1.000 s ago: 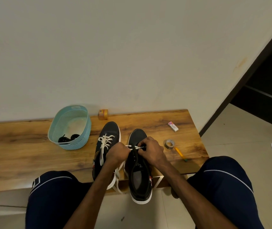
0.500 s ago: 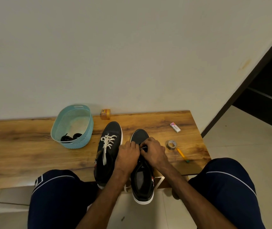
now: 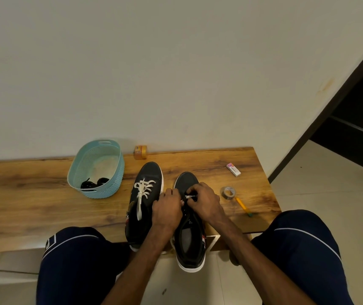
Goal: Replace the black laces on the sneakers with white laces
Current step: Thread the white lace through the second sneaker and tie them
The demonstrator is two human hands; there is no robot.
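Note:
Two black sneakers with white soles stand side by side on the wooden bench (image 3: 33,194), toes toward the wall. The left sneaker (image 3: 147,172) carries a white lace (image 3: 142,191) threaded through its eyelets. Over the front eyelets of the right sneaker (image 3: 187,179), my left hand (image 3: 168,208) and my right hand (image 3: 204,201) meet, fingers curled. A short piece of white lace (image 3: 189,197) shows between the fingertips of my right hand. Black laces (image 3: 94,183) lie in the light blue basket (image 3: 107,186).
Behind the sneakers, a small orange roll (image 3: 140,152) stands against the wall. A white eraser (image 3: 233,169), a grey tape roll (image 3: 228,192) and a yellow pencil (image 3: 243,206) lie right of the sneakers. My knees frame the bench's front edge, and both sneakers' heels overhang it.
My hands, apart a second ago with the lace stretched between them, have come together over the right sneaker's front eyelets. The view has tilted slightly.

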